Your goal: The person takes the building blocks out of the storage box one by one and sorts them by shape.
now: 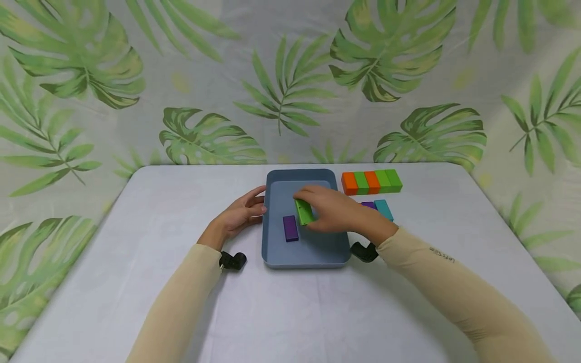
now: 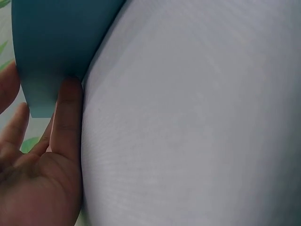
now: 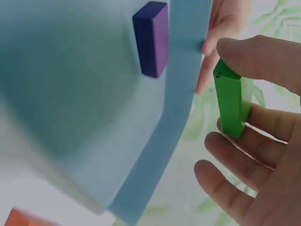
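Between thumb and fingers my right hand (image 1: 333,207) pinches a green block (image 1: 304,212) over the blue-grey tray (image 1: 306,264). The right wrist view shows the same green block (image 3: 230,96) held by its two ends. Inside the tray, left of the held block, a purple block (image 1: 290,229) lies on the floor. My left hand (image 1: 240,214) rests at the tray's left side, its fingertips touching the outer wall. In the left wrist view the fingers (image 2: 68,117) are nearly straight against the tray wall (image 2: 56,52).
Right of the tray's far end stands a row of orange and green blocks (image 1: 372,182). Nearer, a teal block (image 1: 384,209) and a purple one (image 1: 368,205) are partly hidden by my right arm. A white cloth (image 1: 290,312) covers the table; a leaf-patterned curtain hangs behind.
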Motion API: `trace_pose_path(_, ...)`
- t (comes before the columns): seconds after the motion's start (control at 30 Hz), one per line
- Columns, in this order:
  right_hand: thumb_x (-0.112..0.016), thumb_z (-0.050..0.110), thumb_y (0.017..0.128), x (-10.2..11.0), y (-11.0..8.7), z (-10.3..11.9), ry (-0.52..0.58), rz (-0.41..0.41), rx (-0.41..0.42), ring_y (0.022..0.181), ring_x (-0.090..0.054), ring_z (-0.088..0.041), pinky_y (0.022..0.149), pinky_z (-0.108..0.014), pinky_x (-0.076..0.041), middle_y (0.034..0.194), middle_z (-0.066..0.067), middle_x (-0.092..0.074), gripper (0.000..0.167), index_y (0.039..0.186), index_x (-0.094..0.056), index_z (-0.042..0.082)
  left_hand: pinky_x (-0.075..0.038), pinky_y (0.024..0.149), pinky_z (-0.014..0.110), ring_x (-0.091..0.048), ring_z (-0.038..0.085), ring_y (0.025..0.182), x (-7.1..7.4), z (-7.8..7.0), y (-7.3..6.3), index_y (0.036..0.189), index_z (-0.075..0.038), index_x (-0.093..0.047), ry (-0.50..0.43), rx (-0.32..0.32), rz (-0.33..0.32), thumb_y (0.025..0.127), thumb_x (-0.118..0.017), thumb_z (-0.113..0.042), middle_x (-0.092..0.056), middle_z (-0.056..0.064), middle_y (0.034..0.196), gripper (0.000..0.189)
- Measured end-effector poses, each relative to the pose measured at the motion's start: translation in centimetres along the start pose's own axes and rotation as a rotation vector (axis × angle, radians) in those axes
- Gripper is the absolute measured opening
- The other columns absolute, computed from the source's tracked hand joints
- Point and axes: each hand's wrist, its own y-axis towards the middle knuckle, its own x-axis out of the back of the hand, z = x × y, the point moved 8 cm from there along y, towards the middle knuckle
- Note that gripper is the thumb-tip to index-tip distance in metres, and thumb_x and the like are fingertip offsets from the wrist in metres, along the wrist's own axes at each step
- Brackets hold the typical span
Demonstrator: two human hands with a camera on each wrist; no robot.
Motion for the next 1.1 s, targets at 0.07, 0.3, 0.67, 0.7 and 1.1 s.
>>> trace_pose_path(0.07,-0.077,0.026,0.085,0.4,-0.9,-0.6,0.005,-0.019,-0.007,0.133,-0.05,-0.025,0.109,-0.044,-0.048,0.145,-0.007,-0.052,0.067,0.144,-0.05,0.012,-0.033,0.119,0.052,-0.033,0.036,0.147,-0.1,0.1,0.0,0.161,-0.02,-0.012,0.007,0.004,-0.005,0.101,-0.049,0.0,-0.023,0.016,0.164,0.074)
trace_pose_path(0.3,-0.078,0.022,0.084,2.3,-5.0,-3.2,0.057,-0.11,-0.026,0.132,-0.051,-0.028,0.106,-0.047,-0.049,0.145,-0.009,-0.051,0.067,0.143,-0.049,0.009,-0.032,0.12,0.052,-0.033,0.035,0.148,-0.5,0.3,0.2,0.161,-0.021,-0.014,0.004,0.016,0.005,0.1,-0.051,0.0,-0.023,0.015,0.165,0.074)
trace_pose_path(0.67,-0.079,0.019,0.082,2.9,-9.7,-8.3,0.052,-0.132,-0.146,0.129,-0.051,-0.036,0.104,-0.056,-0.046,0.141,-0.016,-0.053,0.068,0.141,-0.05,0.004,-0.031,0.12,0.052,-0.034,0.035,0.147,0.2,0.2,0.3,0.161,-0.022,-0.014,0.017,0.019,-0.013,0.1,-0.05,0.0,-0.024,0.015,0.164,0.074)
trace_pose_path(0.7,-0.079,0.018,0.082,2.8,-10.0,-8.7,0.051,-0.128,-0.16,0.129,-0.05,-0.037,0.104,-0.057,-0.046,0.142,-0.017,-0.053,0.069,0.142,-0.049,0.004,-0.031,0.12,0.052,-0.034,0.035,0.147,0.2,0.2,0.3,0.161,-0.022,-0.014,0.014,0.02,-0.015,0.1,-0.05,0.001,-0.024,0.015,0.164,0.074)
trace_pose_path(1.1,-0.079,0.016,0.083,2.6,-12.7,-13.8,0.136,-0.142,-0.242,0.115,-0.057,-0.033,0.093,-0.057,-0.054,0.127,-0.017,-0.058,0.072,0.145,-0.045,0.001,-0.031,0.12,0.053,-0.034,0.035,0.148,0.2,0.2,0.2,0.161,-0.021,-0.015,0.005,0.018,-0.023,0.1,-0.051,0.001,-0.024,0.015,0.165,0.074)
